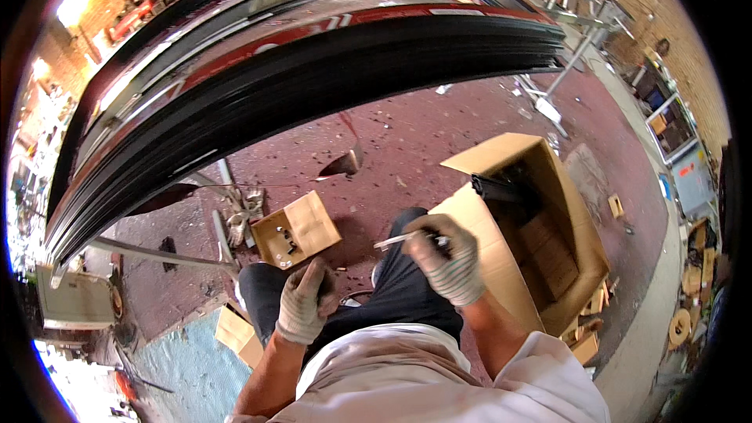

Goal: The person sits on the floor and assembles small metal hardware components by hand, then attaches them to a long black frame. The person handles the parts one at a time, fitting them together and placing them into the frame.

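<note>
My left hand (pixel 308 300), in a knitted work glove with a dark palm, is closed above my left knee; whatever its curled fingers hold is hidden. Over my right leg, my gloved right hand (pixel 446 258) grips a thin pale rod (pixel 395 240), whose end points left. A dark bit shows between those fingers, too small to name. Just ahead of my left hand, a small open cardboard box (pixel 313 223) on the floor contains a few small black and light pieces. Beside my right hand stands a large open carton (pixel 489 254) with black ribbed lengths (pixel 501 189) inside.
A stack of long black frames (pixel 352 55) with red edges rests on metal stands (pixel 576 59) across the far side. Work gloves (pixel 237 223) hang or lie near the left stand leg. Scraps dot the red floor (pixel 407 141). Clutter lines the right wall.
</note>
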Tool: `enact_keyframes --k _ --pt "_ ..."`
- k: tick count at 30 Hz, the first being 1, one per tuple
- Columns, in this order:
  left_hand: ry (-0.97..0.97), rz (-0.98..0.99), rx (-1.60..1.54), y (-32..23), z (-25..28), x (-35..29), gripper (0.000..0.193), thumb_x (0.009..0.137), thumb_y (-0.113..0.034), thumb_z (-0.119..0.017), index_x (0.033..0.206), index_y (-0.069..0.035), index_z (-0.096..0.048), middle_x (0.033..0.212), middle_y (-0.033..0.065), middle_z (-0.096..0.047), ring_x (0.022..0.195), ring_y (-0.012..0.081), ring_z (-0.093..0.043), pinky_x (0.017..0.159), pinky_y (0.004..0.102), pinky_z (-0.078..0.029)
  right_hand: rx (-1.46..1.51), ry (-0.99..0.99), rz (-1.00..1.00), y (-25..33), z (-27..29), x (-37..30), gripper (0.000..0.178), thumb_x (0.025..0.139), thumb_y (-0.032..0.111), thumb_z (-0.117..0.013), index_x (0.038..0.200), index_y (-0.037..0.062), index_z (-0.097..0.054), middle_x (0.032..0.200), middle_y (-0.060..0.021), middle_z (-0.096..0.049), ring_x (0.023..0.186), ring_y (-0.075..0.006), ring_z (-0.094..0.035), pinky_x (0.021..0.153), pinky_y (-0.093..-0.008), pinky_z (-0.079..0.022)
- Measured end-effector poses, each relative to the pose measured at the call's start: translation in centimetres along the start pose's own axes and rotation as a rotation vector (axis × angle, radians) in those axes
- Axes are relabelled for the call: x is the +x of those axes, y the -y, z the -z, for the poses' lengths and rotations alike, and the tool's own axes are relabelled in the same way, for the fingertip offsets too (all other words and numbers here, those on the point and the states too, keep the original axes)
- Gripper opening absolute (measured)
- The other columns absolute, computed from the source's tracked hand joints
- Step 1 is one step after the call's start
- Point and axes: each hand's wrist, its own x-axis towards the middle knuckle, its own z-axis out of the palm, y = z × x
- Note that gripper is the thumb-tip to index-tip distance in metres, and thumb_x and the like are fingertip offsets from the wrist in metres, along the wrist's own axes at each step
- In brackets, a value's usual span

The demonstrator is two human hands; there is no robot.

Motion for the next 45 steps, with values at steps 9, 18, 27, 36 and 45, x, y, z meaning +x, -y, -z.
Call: enact_keyframes --k 9,18,27,36,45 --pt "0.184 -0.323 0.137 -10.5 -6.0 4.5 0.043 0.103 -0.041 -0.058 0.075 -0.008 -0.059 0.055 -0.0031 -0.045 0.043 0.0059 -0.036 0.042 0.0237 -0.027 0.299 -0.319 -0.124 -0.1 2.0 -0.1 0.023 0.092 0.024 -0.072 0.099 0.0024 -0.065 0.073 -0.0049 -0.066 0.050 -0.0043 -0.047 0.044 -0.0208 -0.036" --pt "0.015 -0.447 0.029 -15.3 -8.4 6.1 0.033 0.093 -0.038 -0.069 0.076 -0.013 -0.057 0.057 -0.0031 -0.047 0.041 0.0052 -0.035 0.037 0.0210 -0.024 0.332 -0.392 -0.198 -0.6 3.2 -1.8 0.020 0.093 0.022 -0.070 0.098 0.0037 -0.065 0.071 -0.0042 -0.063 0.047 -0.0034 -0.042 0.042 -0.0195 -0.031" --pt "-0.072 -0.513 0.016 -14.9 -8.5 7.6 0.026 0.093 -0.028 -0.067 0.073 -0.012 -0.064 0.060 -0.0028 -0.054 0.044 0.0062 -0.040 0.041 0.0236 -0.028 0.301 -0.432 -0.229 1.4 3.4 -2.1 0.020 0.092 0.022 -0.071 0.098 0.0038 -0.064 0.070 -0.0027 -0.062 0.048 -0.0023 -0.041 0.043 -0.0183 -0.030" --pt "-0.032 -0.542 -0.107 -14.6 -5.9 7.1 0.027 0.095 -0.033 -0.065 0.078 -0.012 -0.059 0.055 -0.0039 -0.041 0.038 0.0074 -0.030 0.034 0.0232 -0.022 0.219 -0.545 -0.157 3.2 7.3 -1.7 0.017 0.094 0.020 -0.068 0.099 0.0042 -0.066 0.074 -0.0037 -0.065 0.054 -0.0029 -0.047 0.048 -0.0191 -0.035" --pt "0.187 -0.561 -0.146 -17.4 6.2 4.3 0.038 0.105 -0.042 -0.049 0.103 -0.005 -0.058 0.057 -0.0015 -0.039 0.039 0.0090 -0.032 0.035 0.0240 -0.026 0.390 -0.649 0.026 4.0 11.5 0.4 0.019 0.097 0.021 -0.069 0.103 0.0031 -0.066 0.076 -0.0057 -0.066 0.051 -0.0027 -0.045 0.045 -0.0196 -0.034"
